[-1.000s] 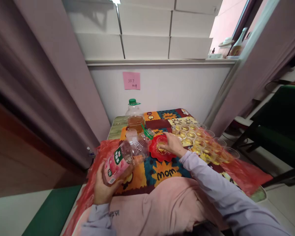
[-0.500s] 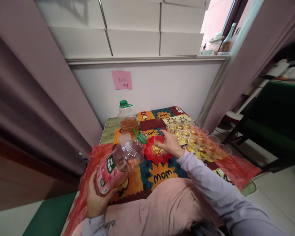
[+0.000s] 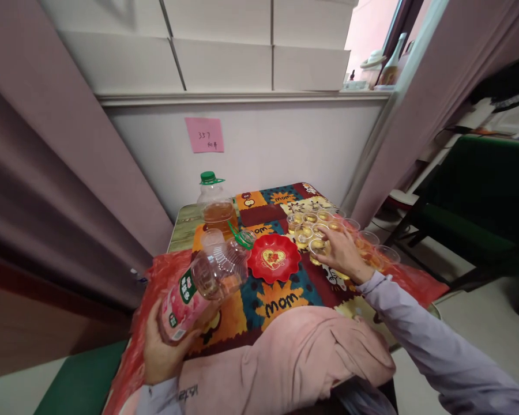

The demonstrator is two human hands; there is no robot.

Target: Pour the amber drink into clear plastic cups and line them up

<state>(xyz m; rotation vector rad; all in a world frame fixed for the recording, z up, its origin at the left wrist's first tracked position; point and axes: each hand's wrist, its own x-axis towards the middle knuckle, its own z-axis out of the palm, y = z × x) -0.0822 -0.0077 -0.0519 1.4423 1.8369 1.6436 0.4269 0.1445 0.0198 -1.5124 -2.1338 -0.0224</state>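
My left hand (image 3: pixel 162 351) grips the base of a big clear plastic bottle (image 3: pixel 203 279) with a pink label and a green cap. The bottle is tilted, its neck pointing up and right, with a little amber liquid inside. My right hand (image 3: pixel 343 253) holds a small clear cup (image 3: pixel 318 248) with yellow contents, at the near edge of a cluster of several similar cups (image 3: pixel 328 227). Between my hands lies a red scalloped plate (image 3: pixel 273 258) with a heart pattern, nothing on it.
A second bottle (image 3: pixel 214 202) with amber liquid and a green cap stands upright at the back left of the patterned tablecloth (image 3: pixel 281 300). An empty cup (image 3: pixel 211 237) stands in front of it. Curtains hang on both sides. A green chair (image 3: pixel 493 196) is to the right.
My right hand lifted the small cup off the red plate and carried it right to the cluster of cups. The plate is now bare. The tilted bottle stayed about where it was.
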